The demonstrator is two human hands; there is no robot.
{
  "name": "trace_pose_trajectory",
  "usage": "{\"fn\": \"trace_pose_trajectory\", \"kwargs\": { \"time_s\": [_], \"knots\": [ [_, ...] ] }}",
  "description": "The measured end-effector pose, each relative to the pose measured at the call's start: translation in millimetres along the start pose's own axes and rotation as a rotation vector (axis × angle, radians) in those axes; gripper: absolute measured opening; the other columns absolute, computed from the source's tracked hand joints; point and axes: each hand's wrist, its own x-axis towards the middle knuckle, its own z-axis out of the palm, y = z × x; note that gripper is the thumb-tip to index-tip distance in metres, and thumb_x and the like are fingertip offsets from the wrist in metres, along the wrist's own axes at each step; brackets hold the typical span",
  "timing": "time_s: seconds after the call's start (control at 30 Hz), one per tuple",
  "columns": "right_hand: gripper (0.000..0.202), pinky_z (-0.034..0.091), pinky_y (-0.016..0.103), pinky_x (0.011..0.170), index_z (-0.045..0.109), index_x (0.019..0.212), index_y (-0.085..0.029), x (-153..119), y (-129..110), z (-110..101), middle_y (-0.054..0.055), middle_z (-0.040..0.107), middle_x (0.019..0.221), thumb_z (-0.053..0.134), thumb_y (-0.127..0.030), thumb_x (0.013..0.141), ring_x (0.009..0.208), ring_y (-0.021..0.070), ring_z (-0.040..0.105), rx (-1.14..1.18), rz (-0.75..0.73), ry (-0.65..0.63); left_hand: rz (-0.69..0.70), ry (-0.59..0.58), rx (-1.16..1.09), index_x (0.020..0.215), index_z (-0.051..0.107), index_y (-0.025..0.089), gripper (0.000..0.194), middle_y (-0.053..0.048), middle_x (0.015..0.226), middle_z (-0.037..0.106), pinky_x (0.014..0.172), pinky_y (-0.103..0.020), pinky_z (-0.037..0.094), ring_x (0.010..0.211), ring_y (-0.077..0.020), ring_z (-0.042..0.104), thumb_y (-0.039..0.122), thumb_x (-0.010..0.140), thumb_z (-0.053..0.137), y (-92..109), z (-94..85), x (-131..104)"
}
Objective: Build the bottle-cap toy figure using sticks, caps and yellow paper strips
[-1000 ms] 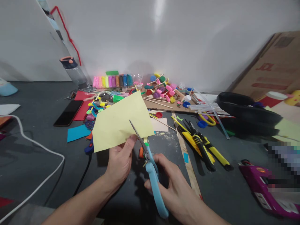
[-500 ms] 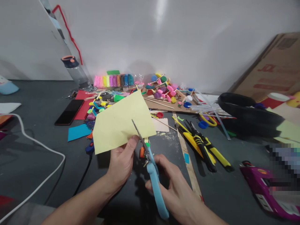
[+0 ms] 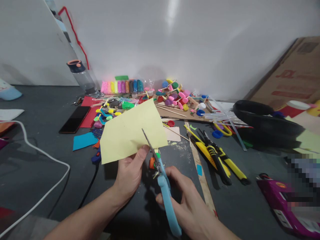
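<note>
My left hand [image 3: 131, 171] pinches a pale yellow sheet of paper [image 3: 127, 136] at its lower edge, thumb on the near face and the other fingers behind it. The sheet is held up tilted above the table. In my right hand [image 3: 187, 191] are scissors with light blue handles [image 3: 167, 203], my fingers around the grips. One dark blade slants up across the front of the paper near its lower right; the other blade is hidden, apparently behind the sheet. Below the scissors' pivot, small orange and green pieces [image 3: 152, 163] show on the table.
Yellow-black pliers [image 3: 216, 160] lie right of my right hand. Colourful clay packs [image 3: 122, 86] and small clay pieces on sticks [image 3: 175, 95] line the back. A phone [image 3: 75, 119], a water bottle [image 3: 83, 78] and a white cable [image 3: 45, 151] are on the left.
The view has shifted very slightly. Both hands, the paper and the scissors keep nearly the same pose relative to one another.
</note>
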Motion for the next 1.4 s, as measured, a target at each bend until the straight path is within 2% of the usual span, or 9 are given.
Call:
{"fn": "trace_pose_trajectory", "kwargs": {
  "time_s": [0.2,0.43,0.6,0.77,0.9,1.17,1.4],
  "knots": [
    [0.013,0.044,0.024,0.065,0.055,0.083,-0.023,2.3,-0.6,0.4,-0.003,0.061,0.077,0.062,-0.03,0.075,0.071,0.0147,0.056,-0.01,0.0,0.02,0.001,0.029,-0.009,0.111,0.078,0.027,0.037,-0.002,0.108,0.082,0.107,-0.033,0.051,0.114,-0.0219,0.072,0.031,0.076,0.087,-0.4,0.9,0.2],
    [0.014,0.044,0.025,0.066,0.057,0.086,-0.023,0.6,-1.3,1.2,-0.002,0.063,0.079,0.061,-0.032,0.076,0.071,0.0154,0.056,-0.012,0.014,0.004,0.024,0.023,0.003,0.109,0.078,0.027,0.03,-0.002,0.109,0.082,0.107,-0.033,0.051,0.112,-0.0213,0.073,0.033,0.08,0.084,-3.9,-1.9,-0.1],
    [0.013,0.044,0.025,0.067,0.056,0.086,-0.023,1.1,0.0,0.9,-0.002,0.061,0.078,0.06,-0.031,0.076,0.073,0.0156,0.055,-0.035,0.009,0.005,0.004,0.027,0.013,0.111,0.078,0.028,0.033,-0.002,0.115,0.08,0.117,-0.036,0.043,0.125,-0.0218,0.066,0.036,0.08,0.084,-5.5,-2.4,-1.1],
    [0.012,0.043,0.025,0.067,0.056,0.085,-0.023,1.7,3.0,-0.9,-0.002,0.062,0.081,0.062,-0.03,0.078,0.078,0.0161,0.056,-0.048,-0.012,0.01,-0.034,0.057,0.033,0.099,0.081,0.025,0.026,-0.002,0.113,0.08,0.119,-0.037,0.04,0.122,-0.0222,0.067,0.043,0.081,0.082,-3.5,-5.2,-3.5],
    [0.01,0.044,0.026,0.068,0.055,0.083,-0.023,0.4,1.8,-1.3,-0.003,0.061,0.078,0.062,-0.027,0.077,0.076,0.0157,0.056,-0.047,-0.021,0.033,-0.041,0.029,0.074,0.099,0.08,0.022,0.027,-0.004,0.11,0.08,0.119,-0.037,0.04,0.12,-0.0224,0.067,0.044,0.083,0.08,-3.0,-8.4,-4.7],
    [0.01,0.044,0.025,0.07,0.055,0.085,-0.023,-0.6,4.8,-2.1,-0.004,0.059,0.08,0.063,-0.026,0.08,0.077,0.0145,0.055,-0.029,-0.043,0.014,-0.019,-0.038,0.136,0.106,0.078,0.022,0.027,-0.005,0.116,0.079,0.119,-0.037,0.04,0.131,-0.0252,0.061,0.039,0.084,0.078,-4.6,-7.4,-2.5],
    [0.011,0.043,0.024,0.069,0.054,0.085,-0.023,-0.7,6.7,-2.7,-0.005,0.059,0.078,0.064,-0.026,0.081,0.075,0.0139,0.055,-0.03,-0.038,0.014,-0.021,-0.042,0.142,0.108,0.079,0.022,0.031,-0.005,0.115,0.079,0.118,-0.031,0.04,0.129,-0.0221,0.063,0.045,0.087,0.074,-3.0,-8.5,-2.1]
  ]
}}
